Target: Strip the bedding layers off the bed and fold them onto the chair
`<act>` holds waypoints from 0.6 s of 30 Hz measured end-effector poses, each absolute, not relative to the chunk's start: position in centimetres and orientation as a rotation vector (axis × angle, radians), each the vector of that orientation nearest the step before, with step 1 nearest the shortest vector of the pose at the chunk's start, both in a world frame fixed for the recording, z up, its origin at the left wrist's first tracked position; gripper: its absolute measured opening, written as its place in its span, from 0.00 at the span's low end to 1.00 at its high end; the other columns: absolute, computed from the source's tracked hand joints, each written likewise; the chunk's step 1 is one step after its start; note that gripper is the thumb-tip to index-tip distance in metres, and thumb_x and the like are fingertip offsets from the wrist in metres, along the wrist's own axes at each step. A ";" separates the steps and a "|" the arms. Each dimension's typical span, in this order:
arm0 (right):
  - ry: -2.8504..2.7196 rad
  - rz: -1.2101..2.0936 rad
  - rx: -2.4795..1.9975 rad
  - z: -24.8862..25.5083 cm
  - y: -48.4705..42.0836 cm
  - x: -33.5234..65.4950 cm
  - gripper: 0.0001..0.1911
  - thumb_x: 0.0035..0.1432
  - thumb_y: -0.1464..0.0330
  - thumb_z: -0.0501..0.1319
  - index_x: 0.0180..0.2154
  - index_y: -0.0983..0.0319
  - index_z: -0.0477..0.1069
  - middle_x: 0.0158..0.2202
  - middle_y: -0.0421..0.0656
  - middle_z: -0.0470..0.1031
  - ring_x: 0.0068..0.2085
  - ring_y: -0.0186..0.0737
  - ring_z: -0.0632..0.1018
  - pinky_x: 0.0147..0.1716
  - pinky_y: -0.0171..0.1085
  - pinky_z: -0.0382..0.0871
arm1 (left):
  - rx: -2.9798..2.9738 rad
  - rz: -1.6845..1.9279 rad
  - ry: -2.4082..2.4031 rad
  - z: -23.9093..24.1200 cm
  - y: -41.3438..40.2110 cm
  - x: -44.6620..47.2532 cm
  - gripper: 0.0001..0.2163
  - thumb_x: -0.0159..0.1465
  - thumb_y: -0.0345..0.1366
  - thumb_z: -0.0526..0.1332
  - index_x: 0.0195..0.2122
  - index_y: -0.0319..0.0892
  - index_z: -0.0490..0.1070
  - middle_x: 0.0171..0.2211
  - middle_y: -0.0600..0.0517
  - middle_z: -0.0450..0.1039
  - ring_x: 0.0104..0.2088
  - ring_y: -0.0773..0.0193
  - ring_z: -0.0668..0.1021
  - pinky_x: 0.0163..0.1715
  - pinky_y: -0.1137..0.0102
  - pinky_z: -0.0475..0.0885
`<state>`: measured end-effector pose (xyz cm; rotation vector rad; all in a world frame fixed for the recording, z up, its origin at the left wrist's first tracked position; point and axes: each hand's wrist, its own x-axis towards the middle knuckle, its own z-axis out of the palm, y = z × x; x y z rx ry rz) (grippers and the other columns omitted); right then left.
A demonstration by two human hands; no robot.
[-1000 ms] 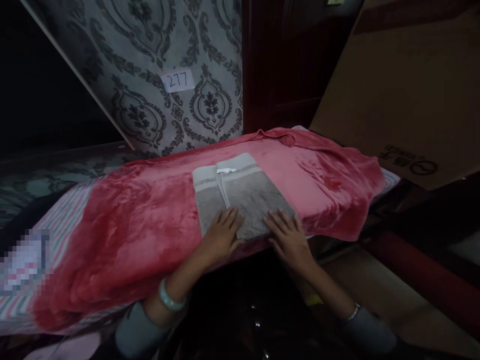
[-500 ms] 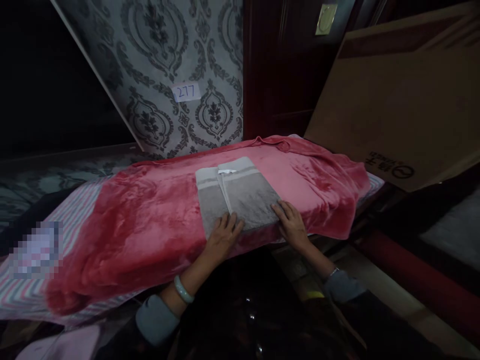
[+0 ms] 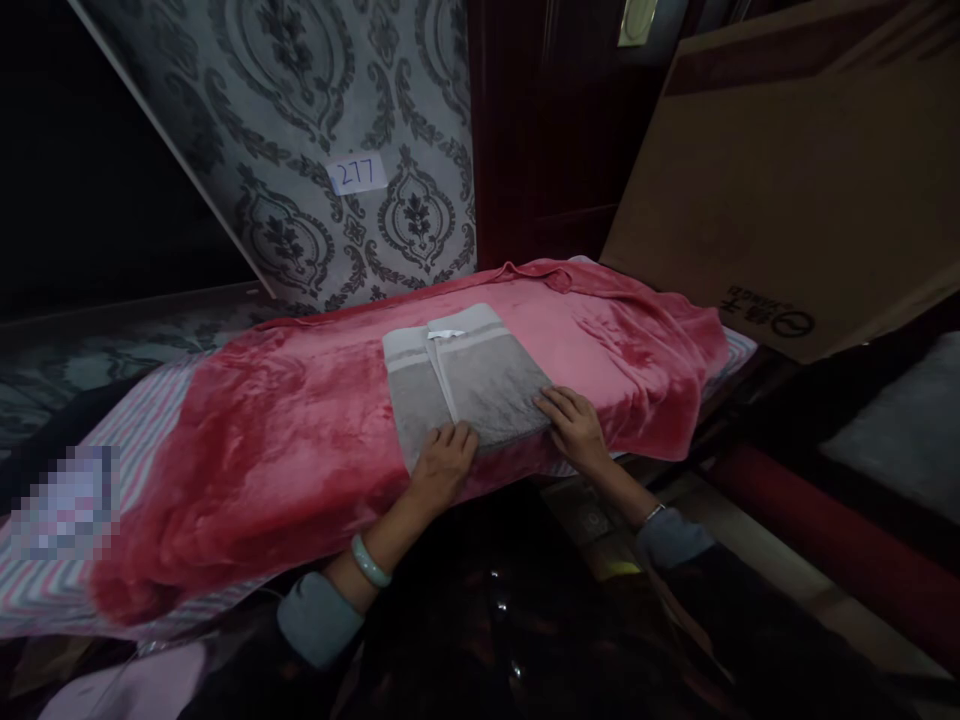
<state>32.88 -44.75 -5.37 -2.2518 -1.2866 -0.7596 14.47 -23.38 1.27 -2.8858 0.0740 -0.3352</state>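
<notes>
A wall (image 3: 360,45) with grey patterned paper stands across the upper left and top centre of the frame. To its right, at top centre, is a dark red door (image 3: 547,120), and a dark panel (image 3: 97,150) with a pale edge fills the upper left. A large cardboard box (image 3: 787,170) leans at a tilt in the upper right, dark printing on its lower part.

A red-pink blanket (image 3: 315,430) spreads across the middle of the frame, rumpled at its left and right ends. Striped cloth (image 3: 154,400) shows from under it at the left.

The folded grey towel (image 3: 495,390) lies flat on the blanket, at the centre of the frame, its pale-banded end pointing away from the person. The left hand (image 3: 442,465) rests at the towel's near edge, fingers close together and slightly bent over it. The right hand (image 3: 577,430) is at the near right corner, fingers reaching over the top. Whether either thumb grips from below, I cannot tell.

A white paper (image 3: 357,173) marked 277 is on the wall. A pale bracelet (image 3: 370,562) circles the left wrist. Smallest is a white tag (image 3: 445,334) near the towel's far end.
</notes>
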 end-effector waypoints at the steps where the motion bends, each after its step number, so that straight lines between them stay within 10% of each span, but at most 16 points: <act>1: -1.318 -0.763 -2.222 -4.8 -44.7 33.1 0.26 0.61 0.76 0.52 0.59 0.61 0.72 0.59 0.50 0.73 0.62 0.51 0.66 0.59 0.52 0.63 | -2.896 -0.330 0.075 1.8 -23.4 14.5 0.18 0.69 0.25 0.49 0.54 0.40 0.72 0.53 0.40 0.74 0.48 0.53 0.76 0.47 0.57 0.73; 18: -1.439 -0.836 -1.779 27.9 -37.5 41.5 0.18 0.67 0.58 0.58 0.49 0.63 0.75 0.45 0.45 0.77 0.48 0.47 0.77 0.51 0.50 0.70 | -2.740 -0.465 -0.115 34.9 -13.0 21.3 0.10 0.66 0.37 0.56 0.42 0.36 0.72 0.36 0.53 0.67 0.47 0.53 0.78 0.50 0.56 0.69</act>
